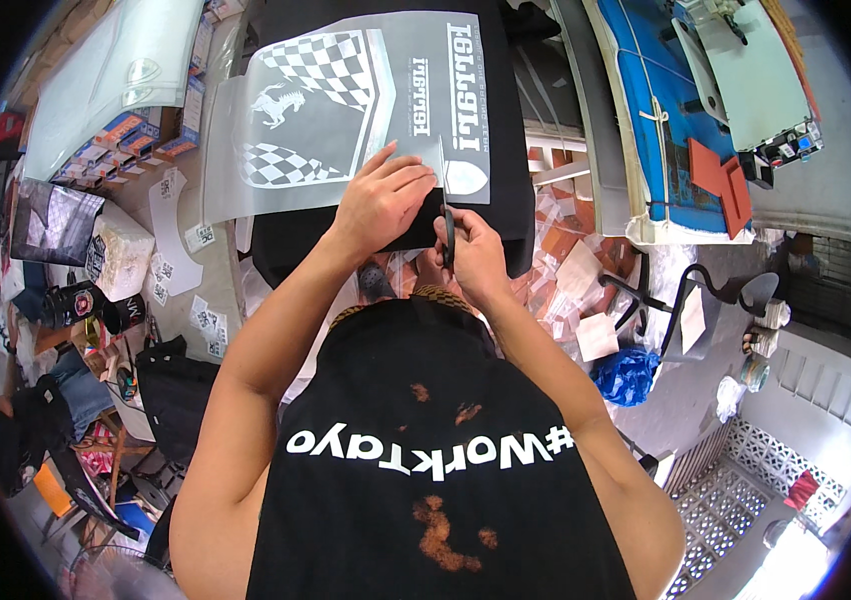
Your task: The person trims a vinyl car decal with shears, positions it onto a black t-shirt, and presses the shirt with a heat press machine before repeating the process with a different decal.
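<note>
A translucent film sheet (331,128) printed with white checkered flags, a horse figure, lettering and a shield lies over a black cloth-covered surface (296,235). My right hand (478,250) grips dark-handled scissors (449,232) at the sheet's near right part. Their blades point away from me into the film, just left of the shield print. Flat on the sheet, left of the blades, rests my left hand (386,197), its fingers stretched out toward the scissors. Whether the blades are parted is too small to tell.
At the left, clear film (151,60) covers stacked boxes (131,135) beside a grey table (221,235) with white cut-out stickers. A blue-surfaced frame (661,130) stands at right. Paper scraps (581,270), a blue plastic bag (626,376) and a black-framed chair (681,310) occupy the floor there.
</note>
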Demonstrator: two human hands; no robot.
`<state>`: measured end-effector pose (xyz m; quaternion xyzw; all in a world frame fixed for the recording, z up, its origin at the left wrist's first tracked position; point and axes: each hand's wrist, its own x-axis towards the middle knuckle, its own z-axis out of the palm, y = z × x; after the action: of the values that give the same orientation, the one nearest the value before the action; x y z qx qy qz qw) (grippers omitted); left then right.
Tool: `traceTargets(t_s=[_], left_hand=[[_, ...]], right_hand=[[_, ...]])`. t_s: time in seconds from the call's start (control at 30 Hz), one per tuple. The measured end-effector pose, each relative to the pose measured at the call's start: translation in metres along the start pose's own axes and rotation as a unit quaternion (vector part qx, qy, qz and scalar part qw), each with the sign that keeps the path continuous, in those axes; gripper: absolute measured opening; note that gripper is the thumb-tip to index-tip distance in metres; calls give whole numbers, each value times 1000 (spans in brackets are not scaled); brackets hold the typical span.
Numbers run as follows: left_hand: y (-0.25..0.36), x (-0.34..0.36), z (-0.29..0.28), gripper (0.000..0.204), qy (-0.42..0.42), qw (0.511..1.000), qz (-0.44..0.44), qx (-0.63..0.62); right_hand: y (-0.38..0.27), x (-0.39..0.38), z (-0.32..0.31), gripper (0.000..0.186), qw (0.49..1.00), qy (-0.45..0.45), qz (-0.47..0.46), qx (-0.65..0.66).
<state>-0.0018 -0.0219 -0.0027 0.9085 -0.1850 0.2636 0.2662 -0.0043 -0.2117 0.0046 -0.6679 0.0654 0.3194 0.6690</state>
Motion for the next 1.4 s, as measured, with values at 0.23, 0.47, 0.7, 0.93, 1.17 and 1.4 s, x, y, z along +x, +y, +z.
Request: traceTargets(t_s=[0.23,0.47,0.7,0.93,1.17,1.4], left_hand=[[12,1,-10,20,21,999,-13,-23],[24,4,-20,21,35,999,-18,-38],[37,2,-30,17,54,998,-13,-36],[44,-3,-34,19,60,998,-10,-32],[52,-6,-45,22,60,997,-20,-37],[64,-7,-59,24,65,995,-29,-70]], right_hand=[[-13,11,4,40,1000,10,-3,-17],[-12,27,0,23,999,26,-20,-33],[-35,47,4,26,999,30,-21,-29],[-43,61,6,24,998,35,-36,-40],[-60,89,5,33,999,20,-17,-22],[-93,137,12,20,997,35,-44,-48]])
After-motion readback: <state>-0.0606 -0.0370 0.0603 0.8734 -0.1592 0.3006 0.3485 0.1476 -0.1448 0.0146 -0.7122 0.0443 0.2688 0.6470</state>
